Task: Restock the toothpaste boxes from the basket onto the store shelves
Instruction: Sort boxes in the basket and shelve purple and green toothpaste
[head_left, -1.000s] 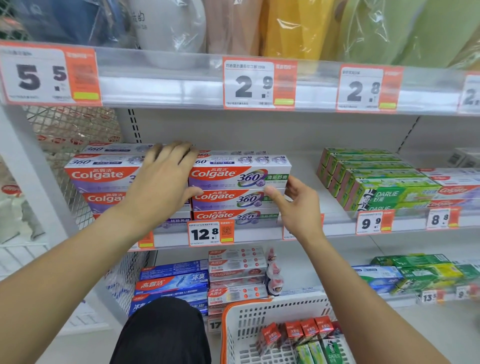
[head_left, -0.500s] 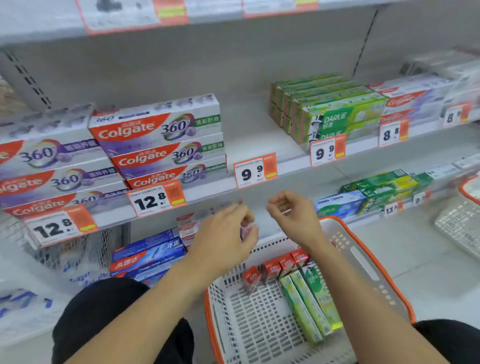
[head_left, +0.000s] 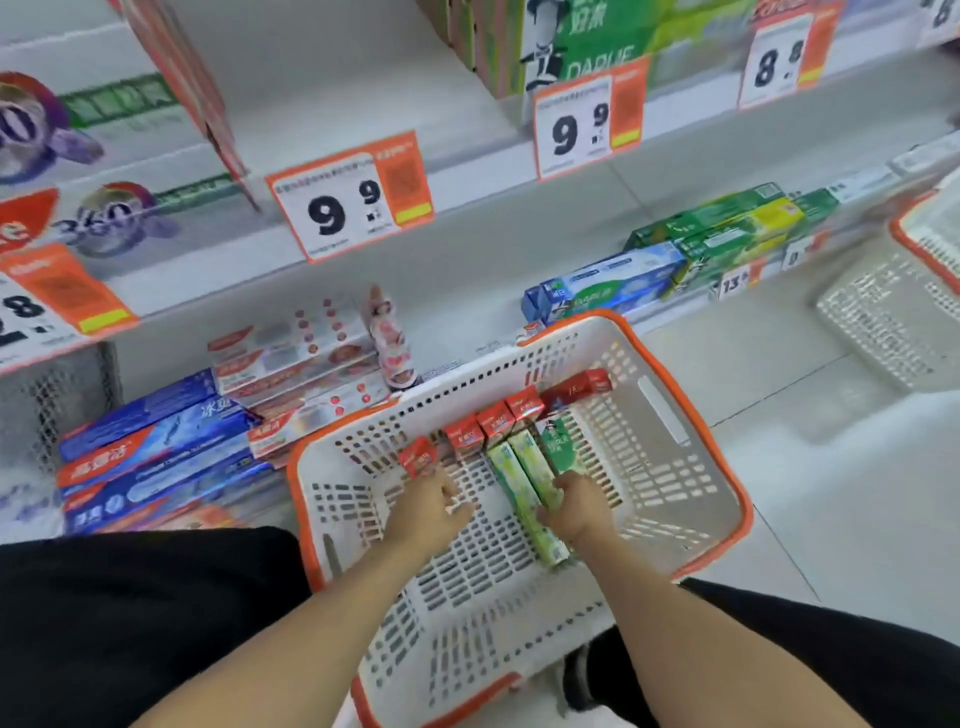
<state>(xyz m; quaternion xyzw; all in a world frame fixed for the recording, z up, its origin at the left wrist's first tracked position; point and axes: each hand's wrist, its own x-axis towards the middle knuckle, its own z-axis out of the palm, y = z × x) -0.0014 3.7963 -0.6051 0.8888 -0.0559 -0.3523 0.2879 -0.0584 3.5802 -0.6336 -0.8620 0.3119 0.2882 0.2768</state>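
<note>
1. While both hands reach into the basket (head_left: 722, 467), my left hand (head_left: 434, 501) pinches a red box (head_left: 418, 457) near the far wall.
2. My right hand (head_left: 574, 506) grips a green box (head_left: 530, 478) lying in the middle.

Two baskets: one white, orange-rimmed basket (head_left: 691, 441) at centre and a second basket (head_left: 904, 312) at the right edge. Inside the central basket lie five red toothpaste boxes (head_left: 496, 421) in a row along its far wall and three green toothpaste boxes (head_left: 524, 467) lengthwise beside them, with two hands reaching in, the left hand (head_left: 426, 506) and the right hand (head_left: 579, 506). The shelf edge (head_left: 467, 182) carries four visible price tags, two of them reading 9.9 (head_left: 353, 197).
</note>
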